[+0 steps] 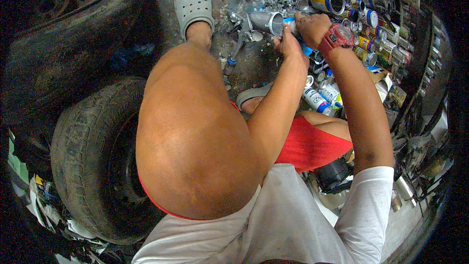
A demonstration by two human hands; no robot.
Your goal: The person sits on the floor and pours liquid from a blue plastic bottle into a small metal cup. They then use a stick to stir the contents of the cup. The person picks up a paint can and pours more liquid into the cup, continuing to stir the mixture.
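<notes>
My left hand [289, 46] and my right hand [314, 28] meet near the top middle of the view, over the floor. Between them shows a small blue-and-white container [291, 22], mostly covered by my fingers. The left thumb lies along its near side; the right fingers curl closed at its right. A red watch [337, 38] is on my right wrist. Just left of the container, an open grey metal cup [266, 22] lies tipped, its mouth toward my hands. Beside it is what looks like a silver spray gun [238, 44] with a blue fitting.
Many paint cans [334, 2] crowd the floor at the right, some tipped over. A white-and-blue spray can [316, 99] lies near my right forearm. Two tyres [93, 166] fill the left side. My bent knee [195, 132] rises in the middle; a grey clog [194, 5] stands ahead.
</notes>
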